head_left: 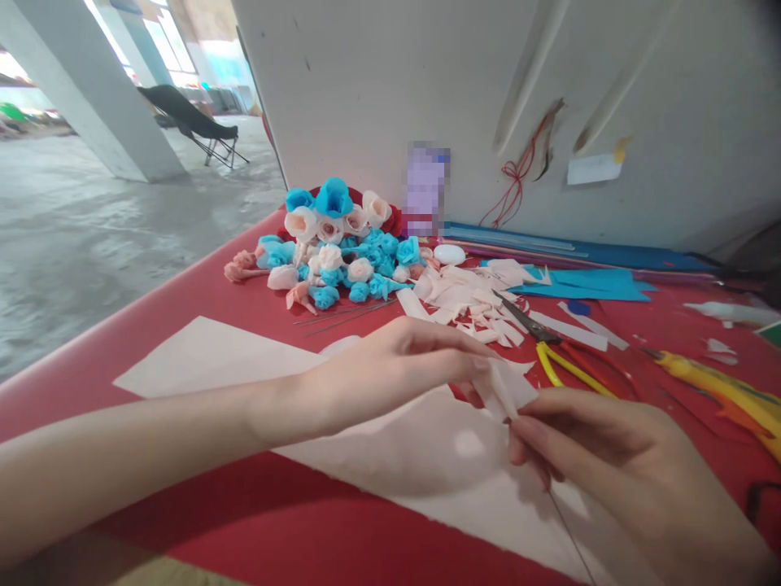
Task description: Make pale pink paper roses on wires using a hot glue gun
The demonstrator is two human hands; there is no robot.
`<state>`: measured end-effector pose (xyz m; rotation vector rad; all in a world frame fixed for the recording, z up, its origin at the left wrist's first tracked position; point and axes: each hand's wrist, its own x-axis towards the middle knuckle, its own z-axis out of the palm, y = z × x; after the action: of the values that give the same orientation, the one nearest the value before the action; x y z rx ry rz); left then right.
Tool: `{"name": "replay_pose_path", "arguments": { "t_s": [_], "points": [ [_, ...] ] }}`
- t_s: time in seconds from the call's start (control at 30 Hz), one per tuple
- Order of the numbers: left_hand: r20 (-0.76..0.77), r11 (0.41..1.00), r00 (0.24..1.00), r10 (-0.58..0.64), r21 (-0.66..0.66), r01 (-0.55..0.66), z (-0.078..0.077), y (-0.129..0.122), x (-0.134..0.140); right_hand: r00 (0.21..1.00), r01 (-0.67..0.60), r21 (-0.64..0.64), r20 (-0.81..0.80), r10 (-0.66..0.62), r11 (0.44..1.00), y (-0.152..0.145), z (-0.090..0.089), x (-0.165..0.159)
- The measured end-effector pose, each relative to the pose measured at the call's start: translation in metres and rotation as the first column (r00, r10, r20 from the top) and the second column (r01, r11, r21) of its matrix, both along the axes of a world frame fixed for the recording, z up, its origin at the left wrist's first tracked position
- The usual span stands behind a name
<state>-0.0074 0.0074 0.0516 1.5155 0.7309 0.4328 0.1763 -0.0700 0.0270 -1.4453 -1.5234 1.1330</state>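
Left hand reaching in from the left, fingers nearly closed, tips pinching the upper edge of a small pale paper piece. Right hand just below and right of it, thumb and forefinger pinched on the lower end of the same piece, together with a thin wire running down and toward the body from that grip. Paper piece thus between both hands, touching both; long axis roughly up-left to down-right; neither hand nearer than the other.

Under both hands: large pale paper sheet flat on the red desk. Just beyond the right hand: scissors with yellow and red handles, blades pointing away to the left. Beyond the left hand: litter of paper scraps, then a heap of paper flowers, blue, pink and white. Far right of the right hand: yellow glue gun; type not certain. Blue paper sheets along the wall. Nothing between the two hands besides the piece itself.
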Motion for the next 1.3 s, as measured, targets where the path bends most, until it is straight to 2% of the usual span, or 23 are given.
{"name": "replay_pose_path", "arguments": {
  "t_s": [0.07, 0.17, 0.3, 0.4, 0.5, 0.63, 0.77, 0.9, 1.03, 1.17, 1.23, 1.3],
  "points": [
    [0.082, 0.996, 0.994, 0.078, -0.038, -0.075, -0.002, 0.0, 0.0, 0.997, 0.013, -0.007, -0.075, -0.013, 1.0, 0.0, -0.001, 0.001],
    [0.177, 0.999, 0.984, 0.027, -0.05, -0.019, -0.002, -0.002, 0.0, 0.992, 0.015, 0.01, -0.126, -0.014, 1.0, 0.0, -0.003, 0.004],
    [0.134, 0.988, 0.984, -0.117, 0.113, 0.102, 0.002, -0.009, 0.001, 0.996, 0.017, 0.072, -0.09, -0.01, 0.997, -0.002, -0.002, 0.005],
    [0.117, 0.971, 0.983, -0.139, 0.211, 0.113, 0.004, -0.013, 0.002, 0.992, 0.102, 0.093, -0.078, -0.095, 0.99, -0.006, 0.001, -0.001],
    [0.11, 0.966, 0.988, -0.109, 0.244, 0.079, 0.002, -0.015, 0.002, 0.976, 0.193, 0.02, -0.11, -0.19, 0.981, -0.01, 0.004, -0.007],
    [0.083, 0.961, 0.996, 0.008, 0.275, -0.03, 0.0, -0.014, 0.003, 0.962, 0.222, -0.049, -0.15, -0.227, 0.974, -0.011, 0.003, -0.009],
    [0.056, 0.966, 0.998, 0.019, 0.256, -0.033, 0.0, -0.014, 0.003, 0.976, 0.131, -0.006, -0.174, -0.13, 0.991, -0.008, -0.001, -0.005],
    [0.06, 0.973, 0.998, 0.01, 0.228, -0.024, 0.0, -0.013, 0.003, 0.979, 0.103, -0.001, -0.177, -0.102, 0.995, -0.005, -0.004, 0.001],
    [0.042, 0.969, 0.999, 0.006, 0.246, -0.016, 0.0, -0.013, 0.003, 0.986, -0.027, 0.024, -0.163, 0.031, 0.999, -0.004, -0.004, 0.003],
    [0.044, 0.967, 0.999, -0.006, 0.254, -0.005, 0.001, -0.014, 0.003, 0.982, 0.101, -0.007, -0.157, -0.101, 0.995, -0.006, 0.0, -0.003],
    [0.046, 0.966, 0.999, -0.024, 0.258, 0.011, 0.002, -0.015, 0.003, 0.983, 0.17, 0.013, -0.077, -0.169, 0.985, -0.006, 0.002, -0.006],
    [0.057, 0.96, 0.998, -0.041, 0.28, 0.023, 0.002, -0.015, 0.003, 0.983, 0.184, 0.064, 0.018, -0.185, 0.981, -0.004, 0.003, -0.008]
  ]
}}
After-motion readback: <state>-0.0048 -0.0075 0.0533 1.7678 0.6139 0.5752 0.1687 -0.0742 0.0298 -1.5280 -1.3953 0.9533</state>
